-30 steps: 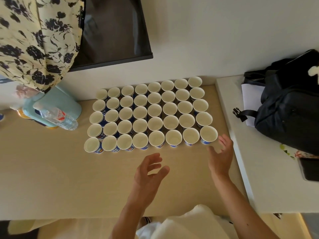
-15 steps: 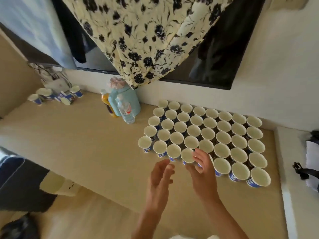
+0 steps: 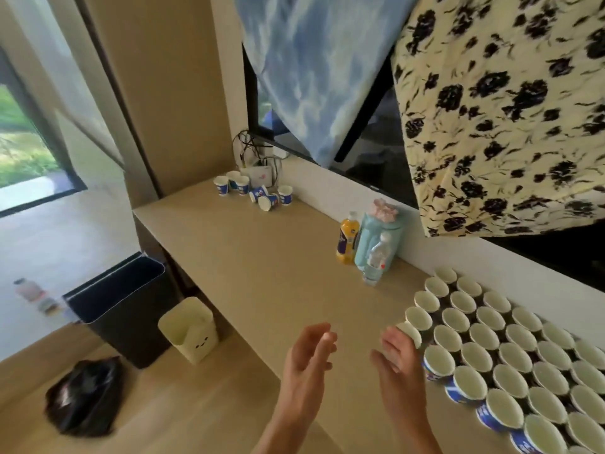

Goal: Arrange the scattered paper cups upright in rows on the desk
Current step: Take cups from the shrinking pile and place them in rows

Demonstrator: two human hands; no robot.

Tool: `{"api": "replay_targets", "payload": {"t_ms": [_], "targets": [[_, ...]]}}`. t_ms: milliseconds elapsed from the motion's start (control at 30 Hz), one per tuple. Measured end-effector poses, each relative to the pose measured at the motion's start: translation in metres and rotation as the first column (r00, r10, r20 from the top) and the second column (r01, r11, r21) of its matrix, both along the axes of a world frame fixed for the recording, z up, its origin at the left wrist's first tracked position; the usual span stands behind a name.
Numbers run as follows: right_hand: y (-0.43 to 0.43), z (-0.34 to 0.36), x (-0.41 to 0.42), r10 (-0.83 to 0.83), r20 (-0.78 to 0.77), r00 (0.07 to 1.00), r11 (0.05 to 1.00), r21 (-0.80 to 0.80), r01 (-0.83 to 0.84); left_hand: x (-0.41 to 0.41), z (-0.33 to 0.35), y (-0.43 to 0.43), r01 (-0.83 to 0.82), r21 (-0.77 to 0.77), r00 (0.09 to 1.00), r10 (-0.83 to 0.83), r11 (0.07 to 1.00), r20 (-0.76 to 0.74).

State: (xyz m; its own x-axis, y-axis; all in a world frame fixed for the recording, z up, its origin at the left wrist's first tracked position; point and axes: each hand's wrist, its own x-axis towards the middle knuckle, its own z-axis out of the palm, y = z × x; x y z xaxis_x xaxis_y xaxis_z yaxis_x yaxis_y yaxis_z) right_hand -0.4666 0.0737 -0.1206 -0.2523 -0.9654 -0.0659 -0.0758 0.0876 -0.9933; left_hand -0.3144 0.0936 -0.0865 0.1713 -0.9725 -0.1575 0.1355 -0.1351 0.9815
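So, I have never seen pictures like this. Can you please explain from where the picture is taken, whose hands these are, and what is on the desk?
There is no machine here. A person wears a camera on the head, and it looks forward and down, so you see that person's own two arms from above. The left hand and the right hand are both open and hold nothing. The right hand is at the near corner of the rows of cups, which stand upright on the desk. At the far end is a small group of cups, some lying on their sides. By the wall stand an orange bottle and a water bottle.
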Motion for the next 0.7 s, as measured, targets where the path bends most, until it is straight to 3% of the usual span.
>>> {"api": "replay_targets", "payload": {"t_ms": [333, 600, 700], "targets": [[-0.071, -0.017, 0.128, 0.098, 0.064, 0.993, 0.991, 0.082, -0.103, 0.132, -0.022, -0.042, -0.096, 0.079, 0.995, 0.094, 0.992, 0.025], [-0.185, -0.046, 0.186, 0.028, 0.166, 0.986, 0.990, 0.134, -0.051, 0.201, -0.048, -0.149, -0.087, 0.176, 0.990, 0.065, 0.980, 0.128], [-0.230, -0.039, 0.205, 0.064, 0.176, 0.982, 0.989, 0.123, -0.086, 0.229, -0.039, -0.194, -0.080, 0.135, 0.985, 0.058, 0.988, 0.162]]}}
